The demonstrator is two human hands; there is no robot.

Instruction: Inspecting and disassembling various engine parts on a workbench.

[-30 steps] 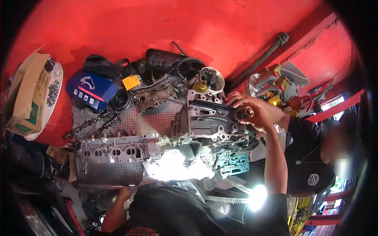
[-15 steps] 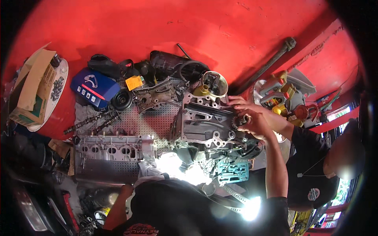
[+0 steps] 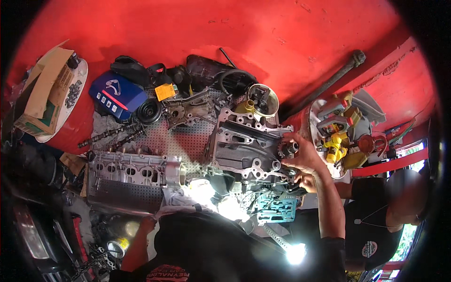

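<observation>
My right hand (image 3: 305, 156) is closed, thumb and fingers curled round a small dark toothed gear (image 3: 288, 149) at the right end of an engine block (image 3: 244, 151). The block lies on the perforated metal table, its grey machined end face turned up. Far to the left, my left hand (image 3: 149, 223) rests by the table's near edge, below a cylinder head (image 3: 134, 173); its fingers are too unclear to read. A co-worker's hand (image 3: 307, 182) reaches in from the right, just below my right hand at the block's lower corner.
A teal tool case (image 3: 277, 208) lies near the block, beside a glaring lamp (image 3: 296, 254). Camshafts (image 3: 110, 136), a blue box (image 3: 116, 97) and a pulley (image 3: 149, 111) lie farther left. Oil bottles (image 3: 334, 146) crowd a drum top at right. A cardboard box (image 3: 44, 101) sits at far left.
The co-worker's hand has left the block's upper right corner and now shows below my right hand. My right hand stays at the gear. The whole view has shifted slightly.
</observation>
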